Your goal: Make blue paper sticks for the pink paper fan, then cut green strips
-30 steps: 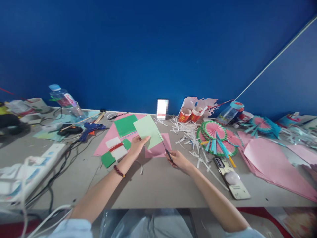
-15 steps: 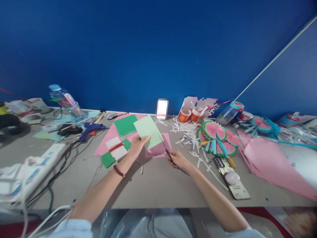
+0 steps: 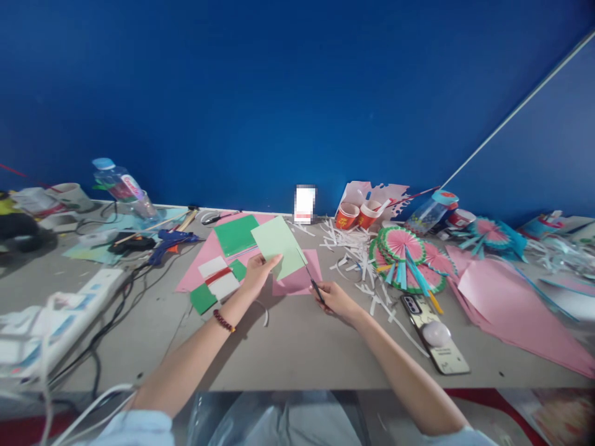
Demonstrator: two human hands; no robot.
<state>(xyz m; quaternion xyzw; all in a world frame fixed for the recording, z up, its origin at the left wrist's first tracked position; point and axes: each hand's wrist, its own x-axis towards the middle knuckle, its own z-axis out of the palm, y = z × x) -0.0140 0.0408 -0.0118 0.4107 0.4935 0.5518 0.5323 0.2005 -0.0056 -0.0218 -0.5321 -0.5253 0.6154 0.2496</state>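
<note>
A pale green sheet of paper (image 3: 283, 244) is pinched in my left hand (image 3: 260, 271), thumb on top, near its lower left edge. My right hand (image 3: 332, 298) is closed round the black handles of a pair of scissors (image 3: 317, 290). The blades reach the right edge of the green sheet, where a thin strip stands partly apart. Below lies a pink square of paper (image 3: 311, 275) on the desk. Left of my hands are a dark green sheet (image 3: 236, 235) and small white, red and green pieces (image 3: 222, 284).
White paper strips (image 3: 351, 244) litter the desk right of centre. Beyond them stand red paper cups (image 3: 347, 215) and pink-green paper fans (image 3: 402, 254). A phone (image 3: 437, 337) and pink sheets (image 3: 506, 297) lie right. At left are a glue gun (image 3: 171, 243), a bottle (image 3: 123, 184) and a power strip (image 3: 65, 319).
Both hands, the green sheet and the scissors look almost unmoved. At the far right edge, a pale rounded object has shifted away from the pink sheets.
</note>
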